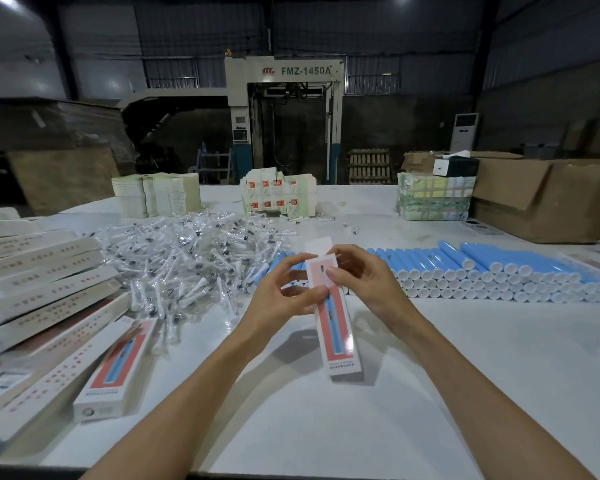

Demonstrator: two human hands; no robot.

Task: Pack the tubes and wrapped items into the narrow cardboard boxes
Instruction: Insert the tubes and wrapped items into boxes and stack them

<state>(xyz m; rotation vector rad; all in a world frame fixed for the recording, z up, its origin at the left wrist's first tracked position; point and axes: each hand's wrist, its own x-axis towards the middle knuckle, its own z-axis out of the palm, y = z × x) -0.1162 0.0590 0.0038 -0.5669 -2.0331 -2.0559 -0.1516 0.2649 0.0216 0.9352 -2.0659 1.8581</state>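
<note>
I hold the narrow box [338, 334] up off the table [447, 375] with both hands near its far end. My left hand [284, 296] pinches its left edge between thumb and fingers, and my right hand [368, 282] grips the right edge, thumb laid on the printed face. The mouth points away from me and the open flap [318, 247] stands just beyond my fingertips, ready, I judge, for filling or tucking in. The blue tubes [482, 271] lie in rows right of my grip and the wrapped items [187, 258] are heaped to its left, both in easy reach. With the mouth turned away I cannot tell whether anything is inside yet; the blue on the face is only print. My hands hide the tubes straight behind them, and my fingers behind the box are out of sight
</note>
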